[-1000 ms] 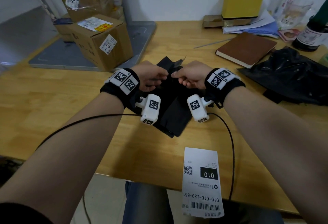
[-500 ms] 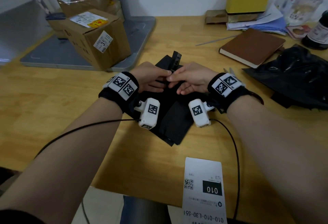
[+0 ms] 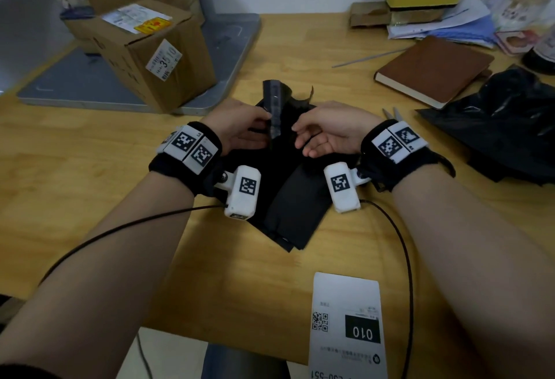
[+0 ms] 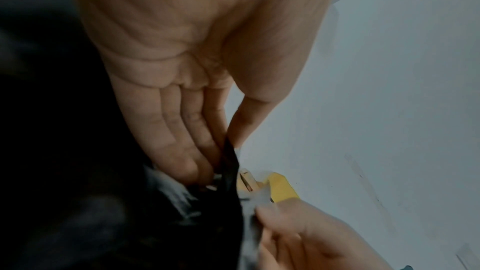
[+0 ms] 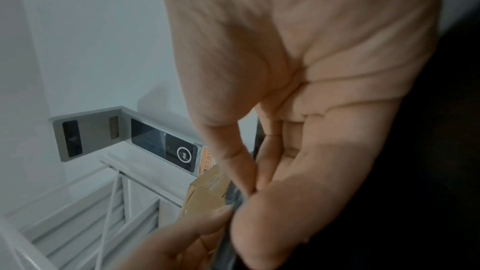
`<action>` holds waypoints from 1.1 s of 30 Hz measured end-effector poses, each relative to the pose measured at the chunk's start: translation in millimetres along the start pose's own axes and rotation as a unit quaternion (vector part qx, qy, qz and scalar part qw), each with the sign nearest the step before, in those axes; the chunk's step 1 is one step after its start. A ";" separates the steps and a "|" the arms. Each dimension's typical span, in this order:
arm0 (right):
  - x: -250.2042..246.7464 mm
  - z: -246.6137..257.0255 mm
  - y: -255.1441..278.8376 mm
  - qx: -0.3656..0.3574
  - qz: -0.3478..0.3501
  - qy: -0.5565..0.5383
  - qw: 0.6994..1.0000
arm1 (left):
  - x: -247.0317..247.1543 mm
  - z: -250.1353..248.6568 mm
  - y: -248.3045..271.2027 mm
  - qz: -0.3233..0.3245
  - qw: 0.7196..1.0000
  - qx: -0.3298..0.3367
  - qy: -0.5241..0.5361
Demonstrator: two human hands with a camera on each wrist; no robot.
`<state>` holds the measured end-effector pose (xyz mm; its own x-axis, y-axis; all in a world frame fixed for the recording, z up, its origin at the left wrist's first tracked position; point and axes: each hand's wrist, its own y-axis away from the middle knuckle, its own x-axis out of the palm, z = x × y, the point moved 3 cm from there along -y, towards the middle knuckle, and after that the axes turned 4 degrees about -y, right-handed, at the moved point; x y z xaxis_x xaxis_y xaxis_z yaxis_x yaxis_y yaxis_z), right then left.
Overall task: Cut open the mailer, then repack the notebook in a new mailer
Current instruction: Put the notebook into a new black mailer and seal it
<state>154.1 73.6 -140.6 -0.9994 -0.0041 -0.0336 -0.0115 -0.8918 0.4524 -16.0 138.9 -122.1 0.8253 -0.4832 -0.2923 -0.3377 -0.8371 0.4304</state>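
L hand (image 3: 237, 129) & R hand (image 3: 327, 135), close together, each pinch a mouth edge of the new black mailer (image 3: 294, 207), prob. to spread it for the brown notebook (image 3: 432, 69).

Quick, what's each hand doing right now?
Left hand: pinching the black mailer at its grey strip.
Right hand: thumb and forefinger pinching the black mailer's edge.

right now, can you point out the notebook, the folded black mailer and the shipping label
notebook (image 3: 432, 66), head view, middle of its brown cover
folded black mailer (image 3: 297, 210), head view, flat lower panel between the wrists
shipping label (image 3: 345, 291), head view, blank white top part
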 end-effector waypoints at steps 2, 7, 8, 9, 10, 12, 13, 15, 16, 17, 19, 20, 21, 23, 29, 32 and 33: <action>-3.8 2.3 4.7 0.008 -0.021 0.027 0.999 | -9.5 -4.2 1.2 -0.033 0.999 0.010 0.003; -6.1 23.5 26.8 -0.021 -0.043 0.011 0.999 | -34.4 -20.8 11.9 -0.128 0.979 0.071 -0.140; -3.7 27.7 31.9 -0.026 -0.037 -0.002 0.999 | -36.2 -21.2 14.1 -0.120 0.980 0.055 -0.148; -0.4 30.7 36.1 -0.026 -0.029 -0.008 0.999 | -37.4 -19.7 15.2 -0.103 0.984 0.027 -0.146; 3.8 32.4 39.4 -0.022 -0.019 -0.006 1.000 | -38.6 -17.0 17.1 -0.083 0.987 -0.003 -0.137; 14.5 32.3 44.5 -0.007 0.003 0.011 1.000 | -42.0 -12.6 21.6 -0.051 0.993 -0.040 -0.098; 20.8 31.1 46.1 0.001 0.016 0.023 1.000 | -43.3 -11.4 23.6 -0.037 0.996 -0.047 -0.071; 33.7 27.8 48.2 0.020 0.040 0.046 0.998 | -44.8 -10.0 29.5 0.001 0.998 -0.054 -0.017; 39.7 26.4 48.5 0.030 0.049 0.056 0.997 | -44.9 -8.9 32.8 0.022 0.998 -0.060 0.006; 45.1 25.6 48.5 0.040 0.055 0.066 0.996 | -44.2 -7.3 36.0 0.045 0.996 -0.066 0.025; 49.6 23.9 48.3 0.056 0.054 0.069 0.995 | -42.0 -3.4 40.7 0.102 0.990 -0.075 0.068; 49.6 23.6 49.2 0.061 0.047 0.061 0.995 | -40.9 -1.5 42.1 0.130 0.985 -0.072 0.089; 48.3 23.5 50.0 0.063 0.038 0.054 0.996 | -39.5 -0.5 43.6 0.157 0.980 -0.066 0.105; 44.3 23.0 52.7 0.054 0.015 0.042 0.998 | -35.9 0.6 47.0 0.198 0.970 -0.054 0.128; 31.1 9.9 58.7 0.058 -0.036 -0.038 0.997 | -18.9 -4.3 60.2 0.275 0.944 -0.032 0.179; 25.2 9.8 66.9 0.050 -0.066 -0.022 0.996 | -15.7 -8.8 66.2 0.281 0.940 -0.020 0.192; 22.0 11.5 69.9 0.038 -0.087 -0.009 0.995 | -14.3 -11.7 67.9 0.270 0.943 -0.013 0.194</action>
<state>130.9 16.4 -99.4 -0.9825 0.1559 -0.1018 -0.1860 -0.8418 0.5067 -45.4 92.0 -78.7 0.6407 -0.7032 0.3081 -0.7496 -0.4861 0.4492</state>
